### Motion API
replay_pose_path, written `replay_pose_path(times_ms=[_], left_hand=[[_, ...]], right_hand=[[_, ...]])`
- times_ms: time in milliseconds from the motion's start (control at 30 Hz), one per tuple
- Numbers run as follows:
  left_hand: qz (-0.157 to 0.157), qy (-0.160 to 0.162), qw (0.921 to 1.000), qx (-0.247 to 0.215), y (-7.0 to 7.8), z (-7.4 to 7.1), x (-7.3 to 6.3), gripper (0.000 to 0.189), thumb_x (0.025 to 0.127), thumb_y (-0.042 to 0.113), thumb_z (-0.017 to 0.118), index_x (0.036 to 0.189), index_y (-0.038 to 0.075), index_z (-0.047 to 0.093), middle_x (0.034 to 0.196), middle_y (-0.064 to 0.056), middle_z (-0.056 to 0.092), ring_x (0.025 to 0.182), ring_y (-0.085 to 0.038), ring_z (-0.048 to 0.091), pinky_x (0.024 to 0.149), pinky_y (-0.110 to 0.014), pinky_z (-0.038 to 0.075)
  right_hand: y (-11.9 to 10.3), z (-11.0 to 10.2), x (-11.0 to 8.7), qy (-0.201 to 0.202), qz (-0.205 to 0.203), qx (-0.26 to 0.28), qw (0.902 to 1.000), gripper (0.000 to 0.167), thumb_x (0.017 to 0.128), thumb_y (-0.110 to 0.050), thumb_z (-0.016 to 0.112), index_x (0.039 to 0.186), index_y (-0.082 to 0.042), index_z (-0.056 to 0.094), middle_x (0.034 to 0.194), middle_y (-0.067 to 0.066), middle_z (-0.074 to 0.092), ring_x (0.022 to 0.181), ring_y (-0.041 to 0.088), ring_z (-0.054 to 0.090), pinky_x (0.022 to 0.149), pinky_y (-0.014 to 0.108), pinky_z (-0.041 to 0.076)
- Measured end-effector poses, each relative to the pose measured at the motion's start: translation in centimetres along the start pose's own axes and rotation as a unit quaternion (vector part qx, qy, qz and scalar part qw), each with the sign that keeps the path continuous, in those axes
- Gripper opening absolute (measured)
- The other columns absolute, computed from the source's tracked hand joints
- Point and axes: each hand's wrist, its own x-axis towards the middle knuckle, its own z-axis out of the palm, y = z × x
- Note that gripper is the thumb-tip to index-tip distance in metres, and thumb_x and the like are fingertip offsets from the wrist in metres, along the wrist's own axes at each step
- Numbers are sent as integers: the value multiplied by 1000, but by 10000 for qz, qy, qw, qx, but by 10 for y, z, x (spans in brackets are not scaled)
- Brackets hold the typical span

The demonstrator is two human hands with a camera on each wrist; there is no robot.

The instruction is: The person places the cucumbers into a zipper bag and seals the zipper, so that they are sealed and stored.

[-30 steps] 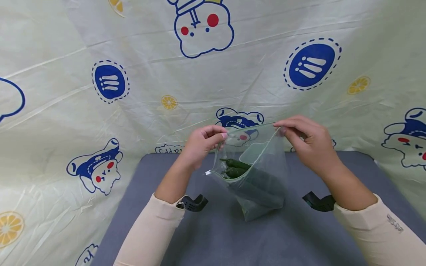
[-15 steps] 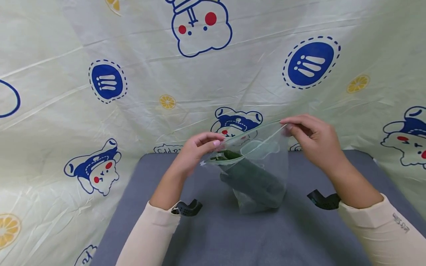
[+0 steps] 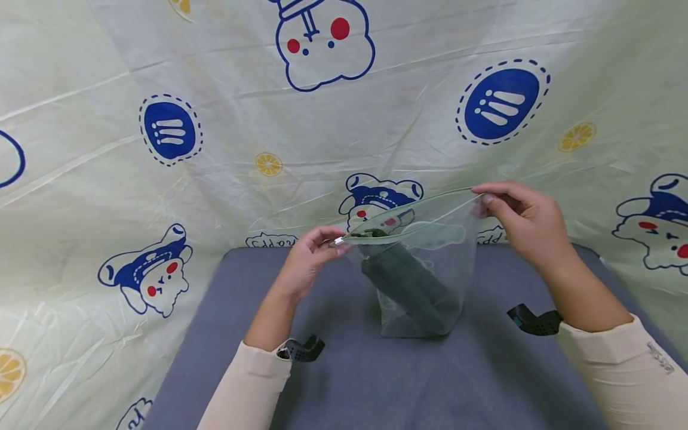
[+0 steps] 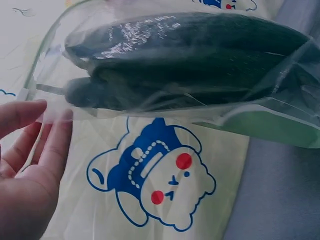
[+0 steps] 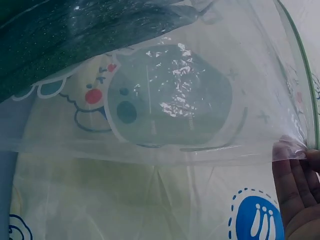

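A clear zip bag (image 3: 446,263) with a green-edged mouth stands on the grey table, cucumbers (image 3: 408,286) leaning inside it. In the left wrist view the dark green cucumbers (image 4: 200,65) lie side by side behind the plastic, stem ends toward the mouth. My left hand (image 3: 310,260) pinches the mouth's left corner, right at the white slider (image 3: 338,240). At the opposite corner my right hand (image 3: 529,224) pinches the rim between thumb and fingers, drawing the mouth into a long narrow opening. A pale green printed patch (image 5: 170,95) shows on the bag's side.
The grey table (image 3: 430,382) extends around the bag. Behind it hangs a pale cartoon-printed sheet (image 3: 226,125), close to the table's back edge. Black wrist mounts (image 3: 534,321) stick out from both cuffs.
My right hand has shifted right and slightly up, and the left hand has moved down-left onto the slider corner. The bag's mouth has stretched wider and narrowed, covering more of the cucumbers' ends.
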Motion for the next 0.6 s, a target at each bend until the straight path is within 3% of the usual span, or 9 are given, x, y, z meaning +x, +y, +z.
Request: replay_pose_path(times_ms=[133,267,400,600], left_hand=[[-23,362,9991,-232,-7,0,1,20,97,-3,59,100,13,69,99,3,71,97,-11,74,96,-26,57],[146,699,9970,-309,-5,1,0,27,97,-2,60,91,19,74,92,5,76,93,-10,75,95,-27,58],[480,985,9937,-235,6,6,0,26,96,-1,62,88,20,75,90,5,77,90,-11,75,91,-28,60],[859,1168,9894,-45,23,18,7,16,97,5,63,92,18,71,94,6,75,93,-13,73,94,-29,59]], right_hand=[[3,-5,0,-74,65,104,9999,24,100,-5,58,121,1,69,91,-12,71,83,0,68,78,8,55],[4,-6,1,-104,71,165,9998,24,101,-5,57,121,0,69,91,-12,71,84,0,69,79,8,55],[4,-11,6,-34,140,218,9997,24,101,-6,57,122,-1,68,94,-14,71,85,-1,69,81,7,53],[7,-23,12,204,243,123,9994,29,100,-4,59,128,-3,65,91,-16,70,86,-4,69,81,4,51]])
